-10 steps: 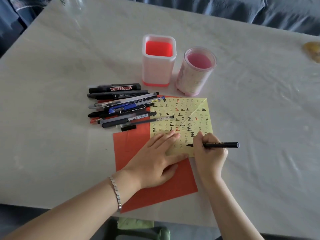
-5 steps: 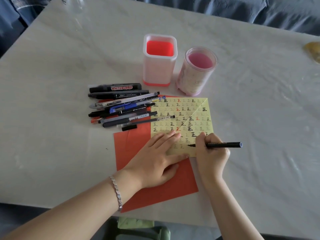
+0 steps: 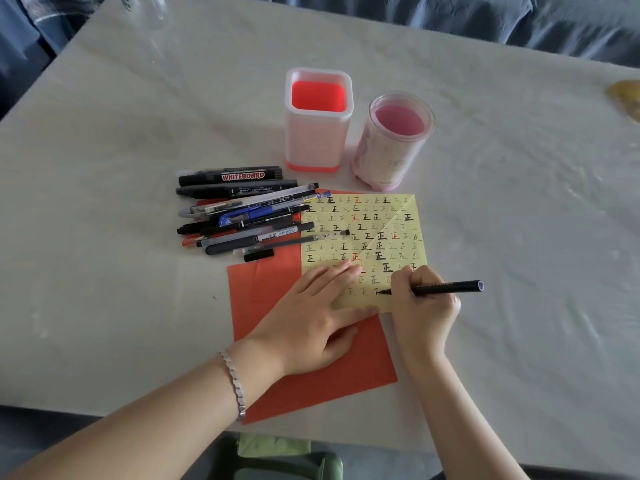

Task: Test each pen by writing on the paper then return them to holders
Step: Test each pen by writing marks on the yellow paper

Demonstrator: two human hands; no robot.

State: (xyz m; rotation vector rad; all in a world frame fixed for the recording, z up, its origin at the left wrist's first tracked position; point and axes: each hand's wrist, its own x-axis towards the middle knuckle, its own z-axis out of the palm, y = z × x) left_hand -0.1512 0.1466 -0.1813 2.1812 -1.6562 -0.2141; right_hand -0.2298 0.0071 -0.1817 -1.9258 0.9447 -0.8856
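My right hand (image 3: 420,306) grips a black pen (image 3: 446,287), its tip touching the lower edge of the yellow gridded paper (image 3: 367,237), where a fresh stroke shows. My left hand (image 3: 311,317) lies flat with straight fingers pressing the paper's lower left part. The paper rests on an orange sheet (image 3: 277,386). A pile of several pens and markers (image 3: 242,213) lies left of the paper, one thin pen reaching onto it. Behind the paper stand two empty holders: a square white one with a red inside (image 3: 318,123) and a round pink one (image 3: 393,143).
The white marble-like table (image 3: 121,133) runs to a near edge below my arms. A loose black cap (image 3: 258,255) lies by the pile. A clear glass object (image 3: 145,8) stands at the far left, a yellowish thing (image 3: 627,98) at the right edge.
The pen tip has shifted slightly along the bottom row as my right hand writes. My left hand has stayed on the paper.
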